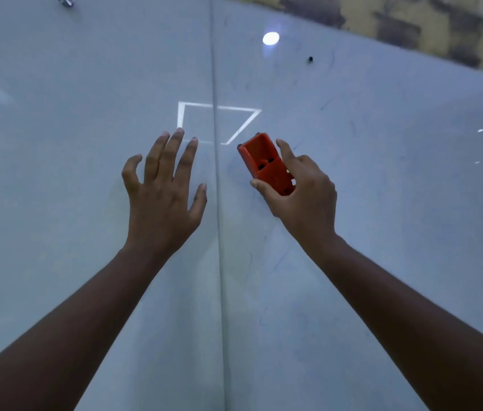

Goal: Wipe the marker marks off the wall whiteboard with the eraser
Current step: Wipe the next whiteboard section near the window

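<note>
The right hand has its grip around the orange eraser, thumb on the near-left edge and forefinger stretched along the right side, with the eraser's face against the whiteboard. The eraser's long axis runs from the palm up and to the left, so its free end points toward the vertical seam between the two board panels.

The left hand grasps nothing; its fingers are spread, fingertips at or just off the left panel, and I cannot tell whether they touch.

What marks remain look faint: thin dark strokes on the right panel, up and to the right of the eraser, and a pale smudge below it. The right hand is plainly the nearer, so the next stroke likely sweeps up and right, away from the seam.
</note>
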